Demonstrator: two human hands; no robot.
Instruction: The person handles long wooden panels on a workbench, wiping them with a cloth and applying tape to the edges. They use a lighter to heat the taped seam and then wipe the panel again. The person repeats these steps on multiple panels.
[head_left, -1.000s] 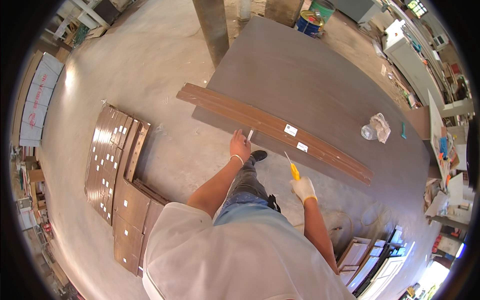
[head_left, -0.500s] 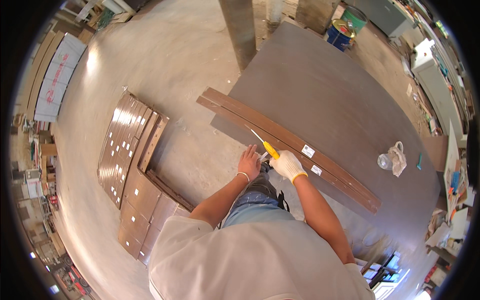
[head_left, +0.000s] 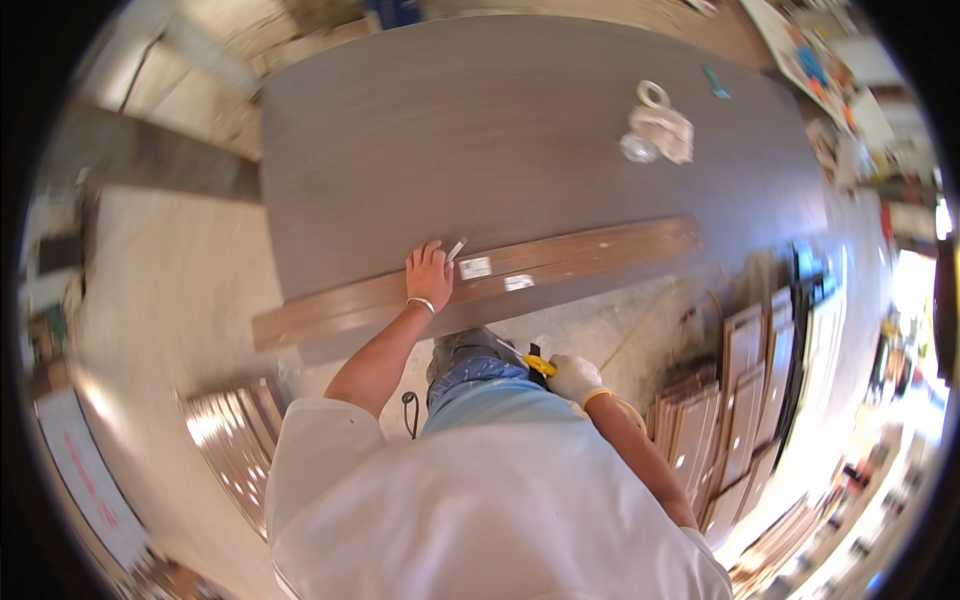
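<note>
My bare left hand (head_left: 430, 277), with a light bracelet at the wrist, rests over the brown boards (head_left: 590, 247). A slim pale stick (head_left: 456, 249) juts out by its thumb; its exact kind is too small to tell. My right hand (head_left: 577, 379) wears a white knit glove with a yellow cuff and stays low near my waist. It is closed round a yellow-handled tool (head_left: 540, 364) whose thin pale shaft points up and left. Two white labels (head_left: 475, 267) lie on the boards just right of my left hand.
The boards lie along the near edge of a wide dark table (head_left: 450, 120). On its far right are a tape roll (head_left: 653, 95), a crumpled cloth (head_left: 664, 132), a clear plastic item (head_left: 638, 149) and a teal tool (head_left: 715, 82). Brown panels (head_left: 740, 390) stand on the right, a panel stack (head_left: 235, 430) left.
My view has turned right, toward the table. My left hand has gone from near the right hand onto the boards, carrying the pale stick. The right hand has dropped toward my waist with the yellow-handled tool.
</note>
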